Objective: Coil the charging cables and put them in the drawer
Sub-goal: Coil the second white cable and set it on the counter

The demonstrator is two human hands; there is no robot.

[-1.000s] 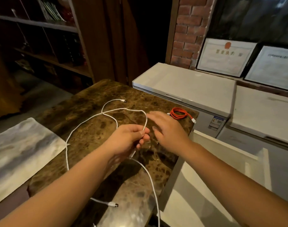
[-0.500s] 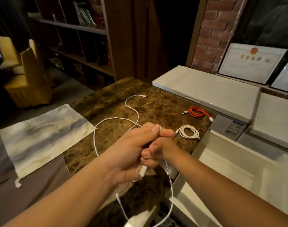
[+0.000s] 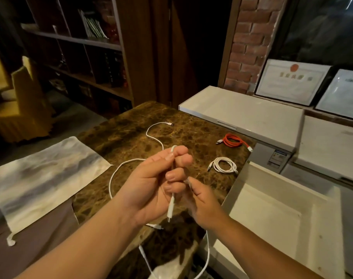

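Marble tabletop point(image 3: 119, 137) beside brick wall point(image 3: 250, 37).

Right hand point(image 3: 203, 204) dropped below left hand point(image 3: 157, 182); white cable point(image 3: 172, 200) plug now dangles.

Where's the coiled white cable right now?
In the head view, the coiled white cable lies on the marble table near its right edge, just nearer than the orange cable and beside the open drawer.
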